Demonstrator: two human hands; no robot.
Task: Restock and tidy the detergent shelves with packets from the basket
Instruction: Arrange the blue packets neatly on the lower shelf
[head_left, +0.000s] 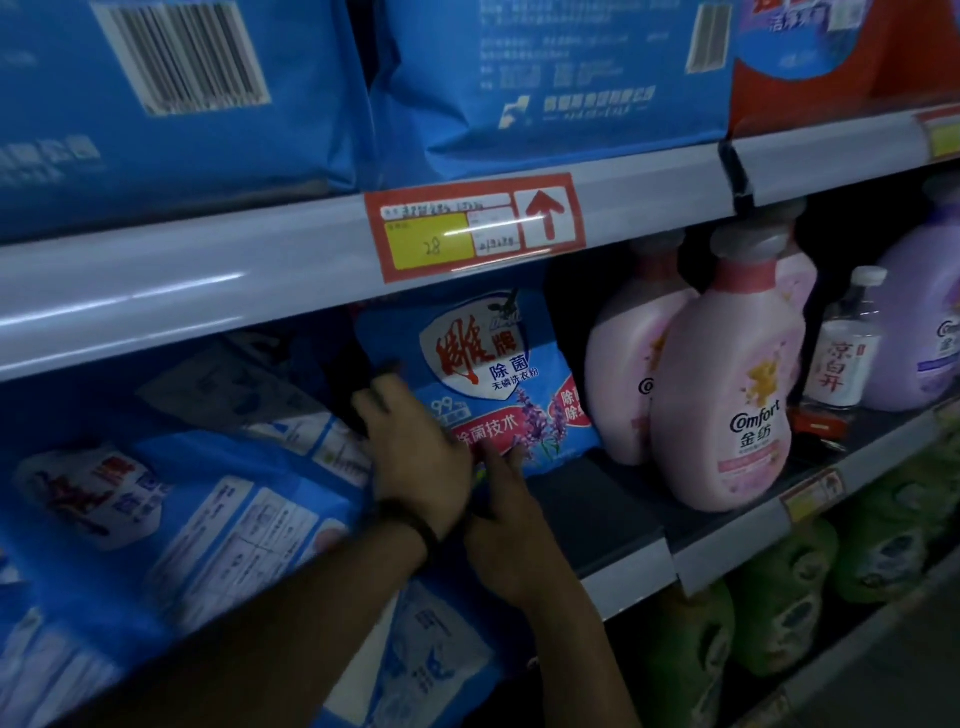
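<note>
Risk: upright packet (483, 384) tipping forward off the shelf (613, 525) front edge, or sideways onto the pink bottles (727, 395), if released before seated. Blue pouch, soft, front label facing out, standing mid-shelf beside the slumped packets (171, 499) at left. Left hand (410, 447) spread flat against its left side; right hand (504, 504) at its bottom edge, grip unclear.
</note>
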